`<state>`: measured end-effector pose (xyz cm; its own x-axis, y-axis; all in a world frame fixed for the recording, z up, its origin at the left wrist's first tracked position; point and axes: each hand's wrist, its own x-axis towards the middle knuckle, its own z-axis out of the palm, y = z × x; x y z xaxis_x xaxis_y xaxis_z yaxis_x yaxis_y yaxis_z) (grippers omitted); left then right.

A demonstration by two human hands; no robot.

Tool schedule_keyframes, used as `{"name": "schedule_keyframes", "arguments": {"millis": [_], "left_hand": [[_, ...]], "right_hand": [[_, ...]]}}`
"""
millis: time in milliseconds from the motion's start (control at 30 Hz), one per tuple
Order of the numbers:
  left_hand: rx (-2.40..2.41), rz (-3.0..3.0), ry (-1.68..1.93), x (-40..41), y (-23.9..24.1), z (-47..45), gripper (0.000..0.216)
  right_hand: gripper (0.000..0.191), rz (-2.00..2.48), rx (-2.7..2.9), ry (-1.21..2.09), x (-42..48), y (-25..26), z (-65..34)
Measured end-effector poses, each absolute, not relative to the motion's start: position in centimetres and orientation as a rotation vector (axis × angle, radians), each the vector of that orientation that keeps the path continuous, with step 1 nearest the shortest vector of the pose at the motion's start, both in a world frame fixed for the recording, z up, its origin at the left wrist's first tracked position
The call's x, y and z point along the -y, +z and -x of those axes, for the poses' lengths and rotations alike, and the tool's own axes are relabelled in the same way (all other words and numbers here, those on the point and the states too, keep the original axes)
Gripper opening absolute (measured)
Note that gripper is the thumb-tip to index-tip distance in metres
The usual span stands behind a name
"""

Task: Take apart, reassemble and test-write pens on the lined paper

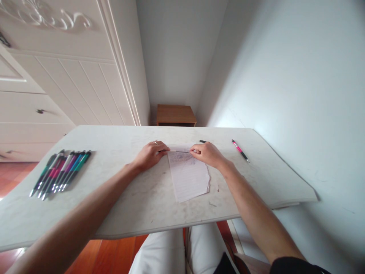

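Between both hands stretches a thin pen refill [181, 152], dark toward the right and pale toward the left. Its left end is pinched by my left hand [154, 153], which wears a ring; my right hand [207, 153] pinches the other end. Below the refill lies a sheet of lined paper [190, 177] with scribbles near its top and a torn right edge. A small black piece [202, 141], perhaps part of a pen, shows just behind my right hand. Farther right is a pink and black pen [240, 150].
A bundle of several colored click pens [59, 173] lies at the left of the white table [128, 213]. White cabinets [76, 83] stand at the left, and a wall [299, 95] runs along the right. A small wooden stand [176, 114] is beyond the far edge.
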<state>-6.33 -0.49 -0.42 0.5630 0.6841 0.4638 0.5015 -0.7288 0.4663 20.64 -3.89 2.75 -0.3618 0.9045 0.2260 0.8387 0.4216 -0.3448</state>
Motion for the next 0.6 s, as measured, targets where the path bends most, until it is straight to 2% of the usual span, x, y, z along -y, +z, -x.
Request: {"name": "schedule_keyframes", "arguments": {"millis": [600], "left_hand": [[-0.958, -2.457, 0.966, 0.7, -0.5, 5.95, 0.019]], "right_hand": [[0.016, 1.45, 2.321, 0.241, 3.89, 2.04, -19.72]]}}
